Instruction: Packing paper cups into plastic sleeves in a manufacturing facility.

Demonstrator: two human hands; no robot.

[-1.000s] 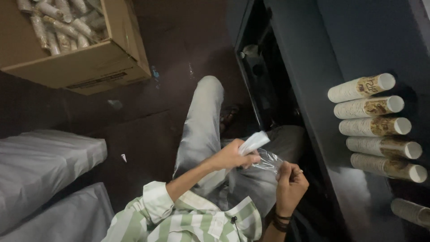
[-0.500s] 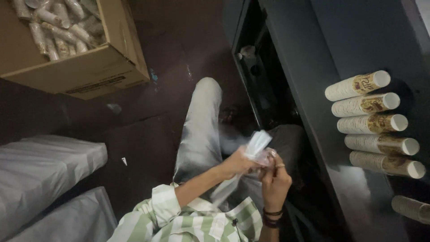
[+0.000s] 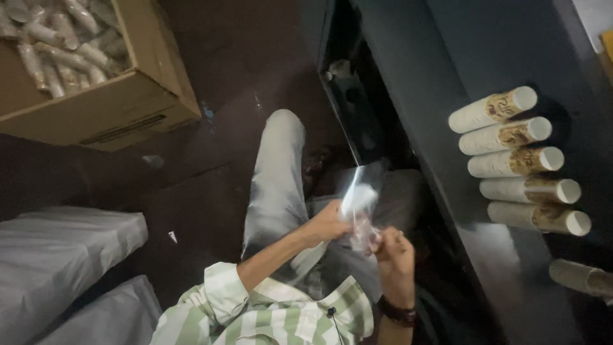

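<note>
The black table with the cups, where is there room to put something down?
The table is bare above the five stacked cup rolls and lower left of them, near its edge. The right side is crowded. The dark floor between box and leg is free too.

Shirt (image 3: 274,313) green-and-white striped, sleeve cuffs rolled (a small black clip at chest). Trousers (image 3: 276,179) pale grey. Dark band (image 3: 397,313) on right wrist.

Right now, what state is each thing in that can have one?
Left hand: gripping the clear plastic bag.
Right hand: pinching the bag's lower end.
Clear plastic bag: crumpled, held upright.
Cardboard box: open, full of cup stacks.
Cup stacks: lying sideways on the dark counter.
</note>
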